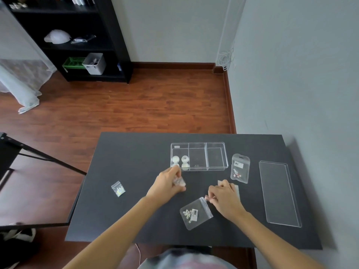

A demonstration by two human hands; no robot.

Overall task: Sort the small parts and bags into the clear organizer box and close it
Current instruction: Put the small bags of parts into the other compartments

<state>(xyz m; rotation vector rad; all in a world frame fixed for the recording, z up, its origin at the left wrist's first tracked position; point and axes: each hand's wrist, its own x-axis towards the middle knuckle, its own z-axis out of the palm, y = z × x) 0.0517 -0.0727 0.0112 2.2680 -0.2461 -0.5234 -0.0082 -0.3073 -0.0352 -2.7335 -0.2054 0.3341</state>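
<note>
Head view: left hand (pixel 167 184) grips small bag (pixel 179 182) near organizer box (pixel 199 156).

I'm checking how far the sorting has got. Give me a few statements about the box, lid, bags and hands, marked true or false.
1. The organizer box has its lid on. False: the lid lies apart on the table, right of the box.
2. Small round white containers sit in the box's left compartment. True.
3. The middle and right compartments hold bags. False: both look empty.
4. The left hand holds a small clear item near the box. True.
5. A small bag lies alone left of both hands. True.
6. The right hand is on the lid. False: it is at the flat bag.
</note>
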